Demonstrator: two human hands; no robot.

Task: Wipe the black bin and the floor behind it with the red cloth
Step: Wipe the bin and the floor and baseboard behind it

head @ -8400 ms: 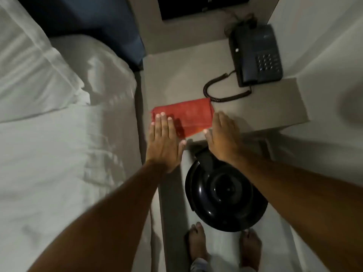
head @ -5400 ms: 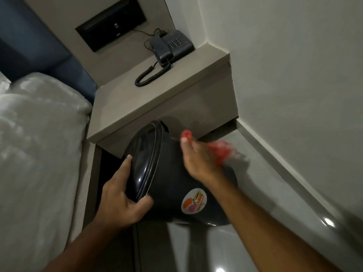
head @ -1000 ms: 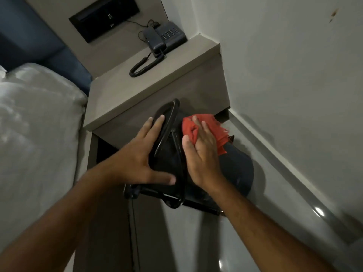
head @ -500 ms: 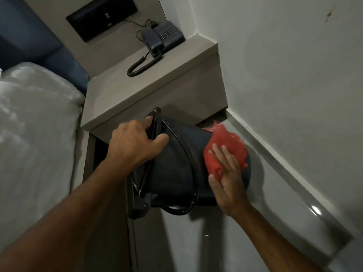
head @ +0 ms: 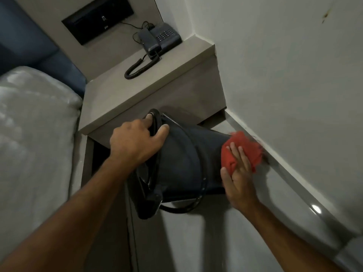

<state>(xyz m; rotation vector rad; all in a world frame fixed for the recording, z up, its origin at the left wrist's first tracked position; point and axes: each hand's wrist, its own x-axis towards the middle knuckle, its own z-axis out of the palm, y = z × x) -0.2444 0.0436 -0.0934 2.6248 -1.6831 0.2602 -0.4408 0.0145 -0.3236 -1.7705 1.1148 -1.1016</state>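
The left hand [head: 135, 143] has its grip closed over the rim at the mouth of the black bin [head: 184, 163], fingers curled inside the opening and thumb laid on the outer wall. The bin is tipped on its side, mouth toward the bed [head: 35, 144], base toward the wall [head: 284, 75], its thin wire handle [head: 198, 201] hanging loose around the body. The right hand [head: 238, 173] lies flat with fingers stretched out, pressing the red cloth [head: 245, 149] against the bin's base end; the cloth is bunched under the fingertips, and its frayed far edge reaches the skirting at the foot of the wall. The floor [head: 196, 242] under and beside the bin is pale, glossy tile with 1 bright reflection near the skirting. Just behind the bin stands the grey bedside desk [head: 147, 81], carrying a dark telephone [head: 161, 37] with a coiled cord at its back corner. A black panel [head: 98, 18] is set into the wall above it.
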